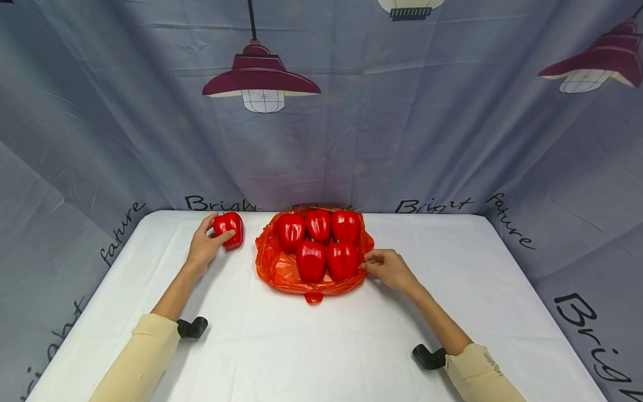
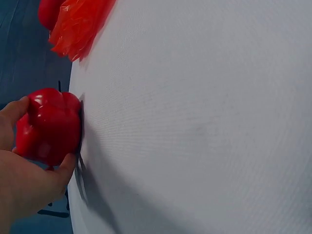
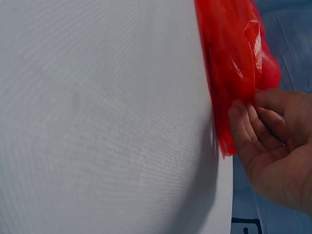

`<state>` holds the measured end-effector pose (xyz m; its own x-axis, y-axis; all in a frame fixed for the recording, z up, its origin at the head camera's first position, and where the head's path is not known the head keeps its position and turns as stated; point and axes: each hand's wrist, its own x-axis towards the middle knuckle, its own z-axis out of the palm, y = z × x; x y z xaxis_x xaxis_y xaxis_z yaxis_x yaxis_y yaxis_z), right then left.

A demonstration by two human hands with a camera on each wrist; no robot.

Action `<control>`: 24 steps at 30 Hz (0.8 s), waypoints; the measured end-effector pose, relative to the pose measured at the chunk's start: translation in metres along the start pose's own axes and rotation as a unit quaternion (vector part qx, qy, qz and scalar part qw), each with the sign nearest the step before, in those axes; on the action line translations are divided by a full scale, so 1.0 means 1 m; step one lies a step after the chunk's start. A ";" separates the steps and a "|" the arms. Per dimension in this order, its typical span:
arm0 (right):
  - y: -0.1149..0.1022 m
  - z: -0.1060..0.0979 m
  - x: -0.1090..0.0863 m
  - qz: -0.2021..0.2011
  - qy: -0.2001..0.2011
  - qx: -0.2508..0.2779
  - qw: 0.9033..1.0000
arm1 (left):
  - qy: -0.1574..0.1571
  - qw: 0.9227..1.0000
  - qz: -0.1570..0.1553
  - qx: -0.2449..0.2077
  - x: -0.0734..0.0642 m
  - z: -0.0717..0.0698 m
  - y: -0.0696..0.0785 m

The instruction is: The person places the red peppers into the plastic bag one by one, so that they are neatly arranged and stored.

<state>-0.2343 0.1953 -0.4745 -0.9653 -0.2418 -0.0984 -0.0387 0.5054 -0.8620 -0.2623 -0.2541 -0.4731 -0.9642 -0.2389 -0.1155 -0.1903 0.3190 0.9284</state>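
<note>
On the left side of the table, my left hand (image 1: 201, 247) grips a glossy red bell pepper (image 1: 227, 224), thumb on one side and fingers on the other. The left wrist view shows this bell pepper (image 2: 48, 129) close over the white cloth. A red plastic bag (image 1: 283, 273) lies spread in the middle, its rim rolled around several red bell peppers (image 1: 311, 261) in two rows. My right hand (image 1: 393, 271) pinches the bag's right edge. In the right wrist view the fingertips meet the crinkled plastic (image 3: 234, 63), the other fingers bent beneath.
A white cloth covers the table (image 1: 281, 352). Grey-blue curtains (image 1: 341, 139) printed with lamps and lettering hang behind and along both sides. Black wrist mounts (image 1: 192, 328) stick out from both forearms, near the beige sleeves.
</note>
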 end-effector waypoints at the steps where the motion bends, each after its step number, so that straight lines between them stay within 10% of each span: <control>1: 0.000 0.000 0.000 -0.001 -0.001 0.001 1.000 | -0.002 1.000 0.000 0.001 0.000 0.000 0.000; 24: -0.004 -0.001 -0.002 -0.001 -0.001 -0.018 1.000 | -0.027 0.998 0.014 -0.063 -0.014 -0.003 0.006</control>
<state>-0.2326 0.1948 -0.4704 -0.9648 -0.2446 -0.0971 -0.0507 0.5346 -0.8436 -0.2494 -0.2514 -0.4644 -0.9779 -0.1807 -0.1055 -0.1424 0.2058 0.9682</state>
